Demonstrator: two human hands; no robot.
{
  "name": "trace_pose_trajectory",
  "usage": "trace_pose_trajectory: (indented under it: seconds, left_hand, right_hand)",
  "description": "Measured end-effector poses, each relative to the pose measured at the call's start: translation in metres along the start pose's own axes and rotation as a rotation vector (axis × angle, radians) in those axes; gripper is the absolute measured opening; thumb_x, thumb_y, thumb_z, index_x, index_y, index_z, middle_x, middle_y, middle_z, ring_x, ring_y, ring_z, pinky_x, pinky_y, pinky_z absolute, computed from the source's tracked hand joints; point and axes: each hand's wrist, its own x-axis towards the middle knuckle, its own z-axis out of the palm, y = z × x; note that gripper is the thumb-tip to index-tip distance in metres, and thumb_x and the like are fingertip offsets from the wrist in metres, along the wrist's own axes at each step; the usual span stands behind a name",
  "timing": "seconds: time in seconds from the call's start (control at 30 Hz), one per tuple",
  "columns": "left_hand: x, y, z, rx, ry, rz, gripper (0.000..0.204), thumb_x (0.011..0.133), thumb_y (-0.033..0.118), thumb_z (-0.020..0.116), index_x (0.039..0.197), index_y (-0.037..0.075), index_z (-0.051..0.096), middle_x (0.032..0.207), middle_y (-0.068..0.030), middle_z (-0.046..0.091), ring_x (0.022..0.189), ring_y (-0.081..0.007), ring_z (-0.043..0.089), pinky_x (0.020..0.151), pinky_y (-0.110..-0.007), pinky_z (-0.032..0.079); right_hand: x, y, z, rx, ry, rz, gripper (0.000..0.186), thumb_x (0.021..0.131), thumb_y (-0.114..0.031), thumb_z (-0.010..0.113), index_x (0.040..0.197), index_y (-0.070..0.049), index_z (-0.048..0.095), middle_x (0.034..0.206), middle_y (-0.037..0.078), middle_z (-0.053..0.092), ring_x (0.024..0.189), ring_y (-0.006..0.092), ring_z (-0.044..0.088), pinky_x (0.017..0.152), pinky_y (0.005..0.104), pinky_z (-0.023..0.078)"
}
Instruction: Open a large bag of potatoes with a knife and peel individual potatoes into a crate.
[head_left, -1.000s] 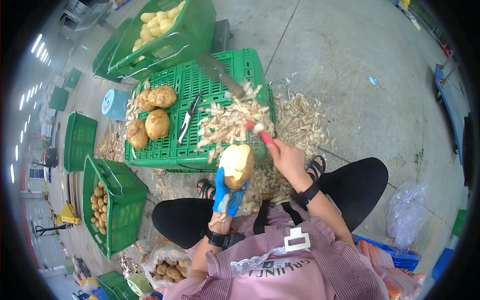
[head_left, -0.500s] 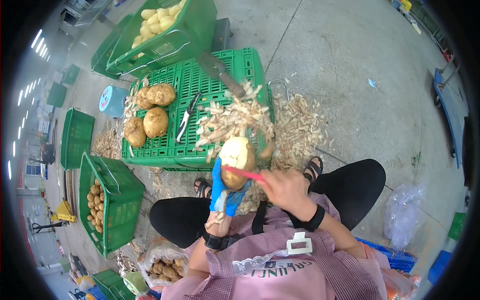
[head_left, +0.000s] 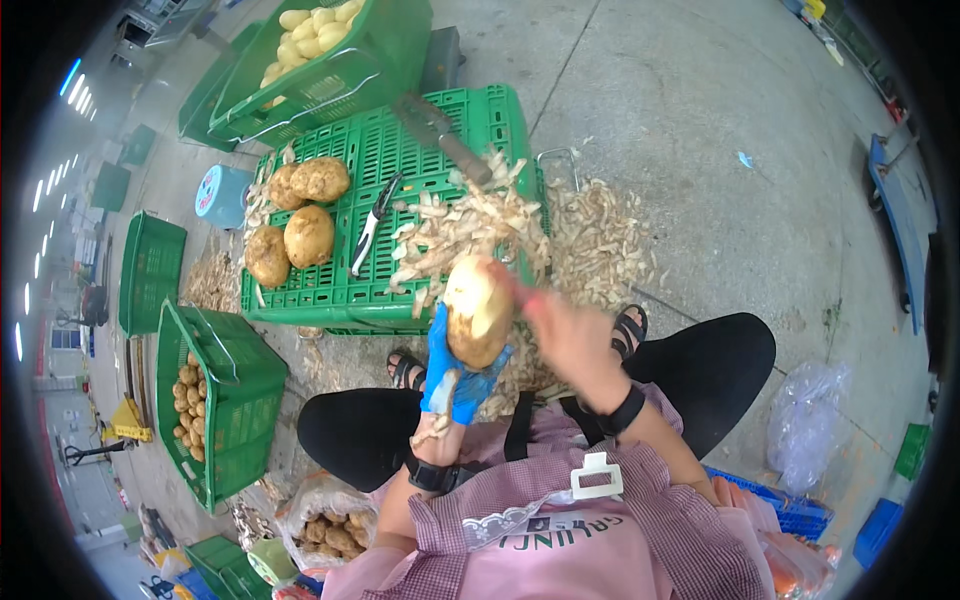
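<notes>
My left hand [head_left: 458, 385], in a blue glove with bits of peel stuck to it, is closed round a large potato [head_left: 476, 325]. The potato's upper part is peeled pale yellow; brown skin covers its lower part. A red-handled peeler [head_left: 520, 296] is in my closed right hand [head_left: 575, 345], at the potato's upper right side; the hand and peeler are blurred. Just beyond lies a heap of potato peelings [head_left: 470, 228] on an upturned green crate [head_left: 370, 160]. Several unpeeled potatoes [head_left: 309, 236], a black-and-white peeler [head_left: 375, 225] and a cleaver-like knife with a brown handle [head_left: 462, 158] lie there too.
A green crate of peeled potatoes [head_left: 310, 70] stands at the far left. Left of my knees is a green crate of unpeeled potatoes [head_left: 225, 400], with a sack of potatoes [head_left: 330, 525] nearer. Peelings [head_left: 605, 235] cover the floor right of the upturned crate. A blue trolley [head_left: 893, 230] stands far right.
The peeler and my right hand have moved from across the potato's lower part to its upper right side. My left hand still holds the potato, now tilted slightly differently.
</notes>
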Motion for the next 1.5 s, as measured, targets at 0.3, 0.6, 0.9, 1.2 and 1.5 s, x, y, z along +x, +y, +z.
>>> trace_pose_trajectory:
  seconds: [0.3, 0.6, 0.9, 1.2, 1.5]
  left_hand:
    - [0.014, -0.002, -0.018, -0.129, 0.042, -0.041, 0.050, 0.074, 0.050, 0.046, 0.109, 0.015, 0.044, 0.102, -0.0070, 0.051, 0.081, -0.0221, 0.054, 0.058, -0.035, 0.049]
    - [0.022, -0.009, -0.058, 0.191, -0.106, 0.161, 0.047, 0.079, 0.035, 0.047, 0.117, 0.009, 0.036, 0.109, -0.0106, 0.046, 0.088, -0.0229, 0.052, 0.072, -0.030, 0.046]
    - [0.005, -0.007, -0.016, 0.104, -0.027, 0.157, 0.049, 0.080, 0.036, 0.044, 0.117, 0.006, 0.036, 0.111, -0.0097, 0.046, 0.096, -0.0231, 0.049, 0.080, -0.033, 0.042]
    - [-0.003, 0.000, 0.008, 0.141, 0.048, 0.126, 0.048, 0.078, 0.043, 0.046, 0.112, 0.009, 0.041, 0.101, -0.0078, 0.050, 0.081, -0.0195, 0.053, 0.065, -0.029, 0.047]
    - [0.002, 0.005, 0.011, 0.077, 0.126, 0.055, 0.043, 0.079, 0.041, 0.043, 0.107, 0.008, 0.043, 0.089, -0.0068, 0.053, 0.067, -0.0174, 0.053, 0.054, -0.028, 0.045]
  right_hand:
    - [-0.005, -0.001, 0.002, 0.104, -0.080, 0.006, 0.017, 0.073, -0.026, 0.055, 0.072, -0.009, 0.055, 0.055, 0.007, 0.053, 0.047, 0.0249, 0.052, 0.044, 0.0339, 0.038]
    - [0.009, -0.005, -0.006, 0.051, -0.091, 0.014, 0.021, 0.077, -0.029, 0.050, 0.067, -0.010, 0.052, 0.047, 0.008, 0.049, 0.039, 0.0239, 0.048, 0.036, 0.0338, 0.036]
    - [-0.014, -0.012, 0.002, 0.109, 0.000, -0.167, 0.016, 0.075, -0.026, 0.053, 0.067, -0.012, 0.053, 0.051, 0.004, 0.049, 0.039, 0.0189, 0.046, 0.036, 0.0291, 0.033]
    - [-0.012, -0.015, -0.008, 0.151, -0.063, -0.102, 0.015, 0.070, -0.025, 0.057, 0.071, -0.010, 0.055, 0.060, 0.007, 0.054, 0.049, 0.0232, 0.053, 0.044, 0.0332, 0.039]
    - [0.007, 0.022, 0.005, 0.132, 0.017, 0.169, 0.023, 0.079, -0.031, 0.048, 0.065, -0.012, 0.051, 0.046, 0.006, 0.048, 0.037, 0.0226, 0.047, 0.035, 0.0342, 0.035]
